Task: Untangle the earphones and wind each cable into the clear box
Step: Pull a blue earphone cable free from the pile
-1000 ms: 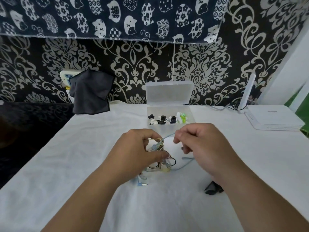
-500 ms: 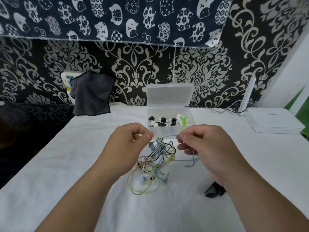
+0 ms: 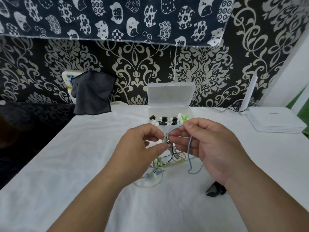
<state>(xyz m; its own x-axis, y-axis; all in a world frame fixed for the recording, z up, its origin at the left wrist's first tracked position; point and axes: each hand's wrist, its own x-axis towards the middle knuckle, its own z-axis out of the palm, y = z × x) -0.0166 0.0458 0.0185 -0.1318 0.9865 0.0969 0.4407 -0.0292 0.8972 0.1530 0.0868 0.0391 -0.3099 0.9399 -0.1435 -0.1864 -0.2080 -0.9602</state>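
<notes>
left hand (image 3: 142, 144): fingertips pinch the top of the earphone tangle (image 3: 167, 158), raised over the white cloth (image 3: 66, 164)
right hand (image 3: 209, 148): thumb and forefinger pinch the blue cable (image 3: 189, 156), loop hangs down
clear box (image 3: 168, 114): behind the hands, lid up, earbuds inside

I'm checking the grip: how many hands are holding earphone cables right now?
2. The left hand pinches the top of the tangle; the right hand, beside it, pinches the blue cable looping from it.
</notes>
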